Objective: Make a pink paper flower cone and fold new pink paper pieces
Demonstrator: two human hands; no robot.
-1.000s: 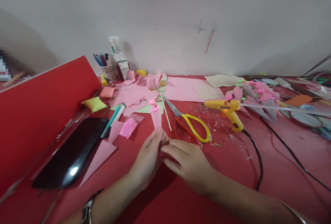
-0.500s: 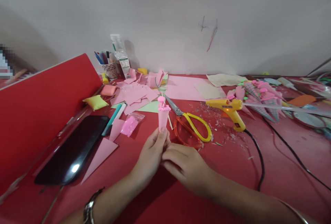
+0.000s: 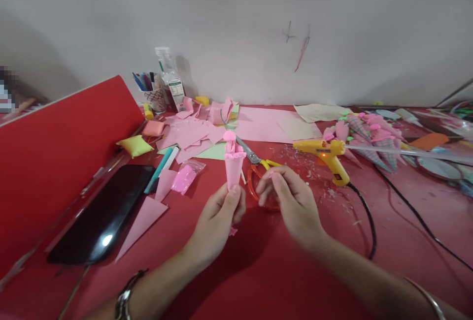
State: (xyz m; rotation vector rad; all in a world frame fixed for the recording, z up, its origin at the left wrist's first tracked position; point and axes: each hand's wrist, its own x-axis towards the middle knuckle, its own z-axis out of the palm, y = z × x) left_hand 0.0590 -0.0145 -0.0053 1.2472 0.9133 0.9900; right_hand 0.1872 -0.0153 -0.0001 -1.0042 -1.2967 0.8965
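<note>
My left hand (image 3: pixel 218 216) is closed round the lower part of a pink paper cone (image 3: pixel 234 173), which stands upright. A wavy pink clay rim runs round its top, and a rounded pink clay piece (image 3: pixel 229 136) rises above it. Below the left fingers a scrap of pink (image 3: pixel 232 232) pokes out. To the right, my right hand (image 3: pixel 291 202) is apart from the cone, thumb and fingertips pinched on a small bit of pink clay (image 3: pixel 272 174). Behind that hand lie scissors (image 3: pixel 252 155) with one red and one yellow handle loop, partly hidden.
A yellow glue gun (image 3: pixel 325 150), its light lit, lies right, with its cable on the red table. Decorated cones (image 3: pixel 373 133) are piled behind it. At left are a phone (image 3: pixel 105 211), pink paper triangles (image 3: pixel 144 221), a clay packet (image 3: pixel 185 178) and markers (image 3: pixel 161 167).
My right hand has moved away from the left hand, up and to the right, and now shows a pink bit at its fingertips. The cone stays in my left hand.
</note>
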